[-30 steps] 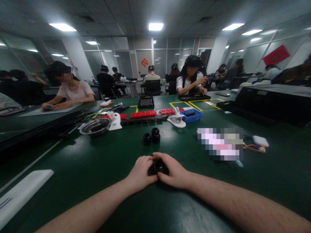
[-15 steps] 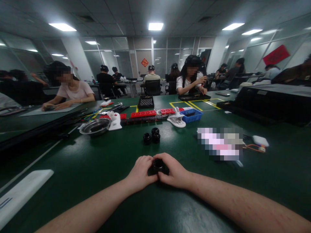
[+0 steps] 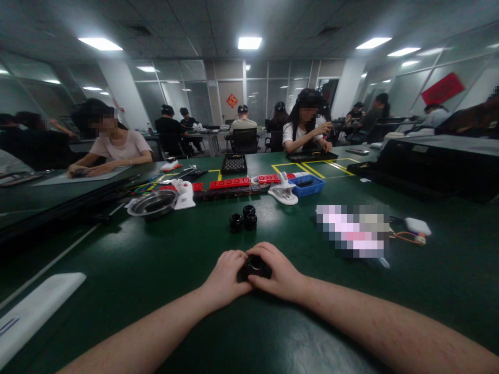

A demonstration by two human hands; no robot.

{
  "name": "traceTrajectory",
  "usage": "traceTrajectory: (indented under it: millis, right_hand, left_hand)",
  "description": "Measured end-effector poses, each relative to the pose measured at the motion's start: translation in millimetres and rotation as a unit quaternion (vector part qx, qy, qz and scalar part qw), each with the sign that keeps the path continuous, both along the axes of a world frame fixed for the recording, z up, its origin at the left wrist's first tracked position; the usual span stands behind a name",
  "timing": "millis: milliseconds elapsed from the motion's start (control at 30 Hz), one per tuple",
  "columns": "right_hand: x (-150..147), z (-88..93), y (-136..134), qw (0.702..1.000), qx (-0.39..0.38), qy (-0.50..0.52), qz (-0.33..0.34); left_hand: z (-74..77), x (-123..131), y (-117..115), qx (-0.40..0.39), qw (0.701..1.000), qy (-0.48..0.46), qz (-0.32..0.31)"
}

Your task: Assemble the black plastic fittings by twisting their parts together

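Between the hands point(image 3: 225, 274), same black ring point(image 3: 255, 265).

We look down a wide office under a dark tiled ceiling point(image 3: 195, 21) set with bright panel lights point(image 3: 250, 42). Glass partitions point(image 3: 273, 88) close off the far end, with a small red ornament point(image 3: 232, 100) hung on one of them. A red banner point(image 3: 443, 88) hangs on the right wall. A white column point(image 3: 125, 91) stands at the left. Long green tables point(image 3: 117, 270) fill the room, and other people sit at them, some on black chairs point(image 3: 245, 140).
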State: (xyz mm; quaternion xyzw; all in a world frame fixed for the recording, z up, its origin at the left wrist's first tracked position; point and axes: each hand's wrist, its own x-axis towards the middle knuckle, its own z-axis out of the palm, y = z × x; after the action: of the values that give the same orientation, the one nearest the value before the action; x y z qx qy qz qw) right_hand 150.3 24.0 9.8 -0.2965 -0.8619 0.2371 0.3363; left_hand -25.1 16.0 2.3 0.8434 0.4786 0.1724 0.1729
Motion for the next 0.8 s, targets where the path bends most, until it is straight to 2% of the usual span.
traceTrajectory:
  millis: [167, 433, 667, 800]
  right_hand:
    - [0.3, -0.5, -0.5, 0.999, -0.007, -0.004, 0.038]
    - [-1.4, -0.4, 0.9, 0.999, -0.011, -0.028, -0.013]
    - [1.3, 0.7, -1.0, 0.998, -0.003, 0.009, 0.058]
    - [1.5, -1.9, -0.3, 1.0, -0.009, 0.001, 0.011]
  left_hand:
    - [1.7, 0.3, -0.4, -0.005, 1.0, -0.001, 0.003]
    - [4.0, -0.1, -0.7, -0.021, 1.0, -0.001, 0.002]
    - [3.1, 0.1, -1.3, -0.013, 1.0, -0.007, 0.003]
    - [4.6, -0.4, -1.5, -0.021, 1.0, -0.009, 0.0]
